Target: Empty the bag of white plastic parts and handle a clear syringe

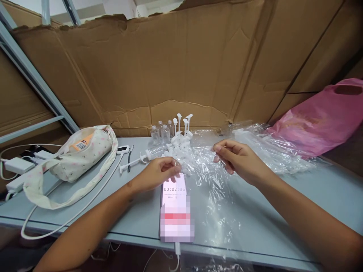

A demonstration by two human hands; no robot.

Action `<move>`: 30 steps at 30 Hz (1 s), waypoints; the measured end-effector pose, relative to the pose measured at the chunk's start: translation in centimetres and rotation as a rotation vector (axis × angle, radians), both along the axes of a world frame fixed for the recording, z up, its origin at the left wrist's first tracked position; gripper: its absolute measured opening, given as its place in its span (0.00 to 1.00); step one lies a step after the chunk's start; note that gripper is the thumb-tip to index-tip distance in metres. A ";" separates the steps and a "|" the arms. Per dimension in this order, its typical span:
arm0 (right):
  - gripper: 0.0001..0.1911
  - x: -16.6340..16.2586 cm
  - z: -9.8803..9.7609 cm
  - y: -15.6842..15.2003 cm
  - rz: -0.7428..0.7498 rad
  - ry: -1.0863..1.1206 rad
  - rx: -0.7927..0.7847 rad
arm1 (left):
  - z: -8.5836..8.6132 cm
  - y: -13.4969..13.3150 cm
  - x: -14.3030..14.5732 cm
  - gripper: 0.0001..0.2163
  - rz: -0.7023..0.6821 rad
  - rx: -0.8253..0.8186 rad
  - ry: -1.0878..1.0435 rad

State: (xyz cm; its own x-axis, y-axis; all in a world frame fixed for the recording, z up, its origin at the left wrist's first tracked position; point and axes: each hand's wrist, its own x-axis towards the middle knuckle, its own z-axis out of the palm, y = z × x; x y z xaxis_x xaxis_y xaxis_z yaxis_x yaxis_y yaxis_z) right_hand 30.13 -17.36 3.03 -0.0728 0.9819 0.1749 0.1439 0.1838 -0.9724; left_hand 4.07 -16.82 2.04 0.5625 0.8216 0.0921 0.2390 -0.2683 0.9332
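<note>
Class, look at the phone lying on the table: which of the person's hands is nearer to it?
Left. The left hand hovers just above the phone's top edge; the right hand is farther off to the right, over the clear plastic sheet.

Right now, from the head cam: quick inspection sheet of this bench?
Surface: grey table, partly under crinkled clear plastic film.
Job's things: heap of small white pump parts; one clear bottle with pump lying down; small clear bottles upright behind.
Clutter: floral fabric bag at left; phone showing a timer; pink plastic bag at right.
Hands: left hand pinches a small white piece by the heap; right hand pinches the film.
Cables: white cable across the table; chargers at far left; cable plugged into phone.
Surroundings: torn cardboard wall; metal frame at left.
</note>
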 end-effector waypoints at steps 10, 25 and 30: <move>0.26 0.1 -0.2 0.3 0.054 -0.009 -0.018 | 1.1 -0.2 0.9 0.08 0.248 0.105 -0.094; 0.21 0.6 -0.8 1.2 -0.056 0.050 -0.026 | 1.7 1.2 2.0 0.13 0.195 0.101 -0.109; 0.21 0.5 -0.8 1.0 0.096 0.103 -0.033 | 2.6 1.6 2.0 0.12 0.366 0.211 -0.233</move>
State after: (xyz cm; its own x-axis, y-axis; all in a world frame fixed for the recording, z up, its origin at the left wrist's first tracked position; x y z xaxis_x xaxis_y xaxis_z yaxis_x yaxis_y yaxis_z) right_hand 30.67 -16.33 2.25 -0.1504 0.9766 0.1539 0.0264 0.1596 -0.9868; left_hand 6.04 -15.23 4.65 0.1850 0.9115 0.3673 0.1444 -0.3949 0.9073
